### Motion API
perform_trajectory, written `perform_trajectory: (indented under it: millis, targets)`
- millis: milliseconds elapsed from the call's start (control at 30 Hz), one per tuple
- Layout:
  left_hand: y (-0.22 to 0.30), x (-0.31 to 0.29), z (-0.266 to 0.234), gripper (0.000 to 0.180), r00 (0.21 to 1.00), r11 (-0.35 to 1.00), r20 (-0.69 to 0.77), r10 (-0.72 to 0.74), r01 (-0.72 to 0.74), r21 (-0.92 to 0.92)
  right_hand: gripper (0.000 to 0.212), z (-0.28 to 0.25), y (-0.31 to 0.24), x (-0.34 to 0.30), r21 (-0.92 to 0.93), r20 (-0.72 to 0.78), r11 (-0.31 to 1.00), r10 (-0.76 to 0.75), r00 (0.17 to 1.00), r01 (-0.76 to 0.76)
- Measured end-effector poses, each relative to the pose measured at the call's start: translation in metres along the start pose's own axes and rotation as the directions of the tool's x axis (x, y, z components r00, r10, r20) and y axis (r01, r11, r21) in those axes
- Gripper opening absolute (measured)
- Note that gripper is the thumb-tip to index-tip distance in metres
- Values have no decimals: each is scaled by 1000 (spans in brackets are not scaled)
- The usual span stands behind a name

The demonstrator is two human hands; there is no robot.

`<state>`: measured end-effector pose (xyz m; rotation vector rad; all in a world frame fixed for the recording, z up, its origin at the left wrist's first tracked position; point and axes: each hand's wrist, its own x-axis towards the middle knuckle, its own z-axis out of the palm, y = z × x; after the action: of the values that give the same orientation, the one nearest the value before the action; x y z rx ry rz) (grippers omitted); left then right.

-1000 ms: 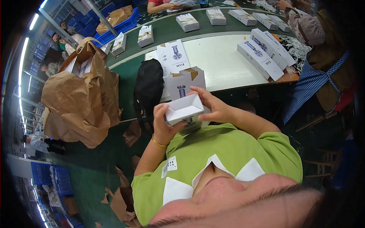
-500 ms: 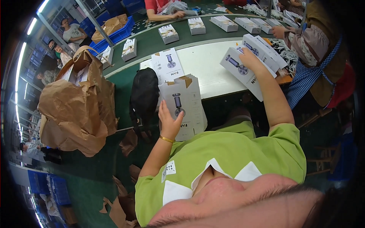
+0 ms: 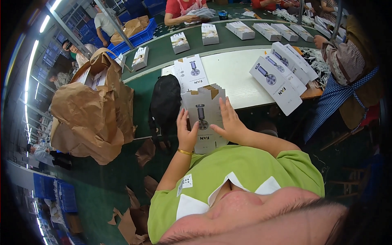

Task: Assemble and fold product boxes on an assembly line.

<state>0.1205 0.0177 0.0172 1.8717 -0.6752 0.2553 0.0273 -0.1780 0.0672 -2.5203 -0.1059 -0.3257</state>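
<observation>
A stack of flat folded cartons [image 3: 203, 134] stands upright against my front, its white face printed with a purple fan and its brown inner flaps showing at the top. My left hand [image 3: 188, 132] is at its left edge, thumb over the front face. At the right edge is my right hand [image 3: 233, 124], fingers stretched up along the side and thumb on the front. Together they hold the stack between them. Fanned-out flat cartons [image 3: 275, 83] lie at the right of the white table, touched by neither hand. Another flat carton [image 3: 191, 73] lies beyond the stack.
A black bag [image 3: 165, 98] sits left of the stack, beside a large brown paper bag [image 3: 94, 118] with boxes inside. Finished boxes [image 3: 210, 34] line the green conveyor [image 3: 192, 51] beyond the white table [image 3: 237, 77]. A co-worker in a checked apron [image 3: 341, 98] is at the right.
My right hand has let go of the fanned cartons at the right and come left to the stack's right edge. My left hand has stayed on the stack.
</observation>
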Motion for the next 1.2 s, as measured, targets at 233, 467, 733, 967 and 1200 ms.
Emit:
perform_trajectory:
  millis: [233,467,733,967,1200]
  targets:
    - [87,6,-46,40,949,990,283,140,-127,-64,85,-6,4,8,657,24,753,12,1000,-25]
    - [84,0,-34,50,877,956,381,291,-279,-88,53,-12,2,18,932,247,208,239,939,-298]
    - [73,9,-23,64,927,941,333,171,-254,226,35,9,25,23,929,192,228,370,909,-290]
    - [65,-9,-12,76,851,844,163,500,-521,128,41,-24,-6,12,981,155,-148,234,960,-122]
    - [81,-9,-18,78,808,800,187,558,-584,138,59,-34,-14,8,963,106,253,-61,993,-87]
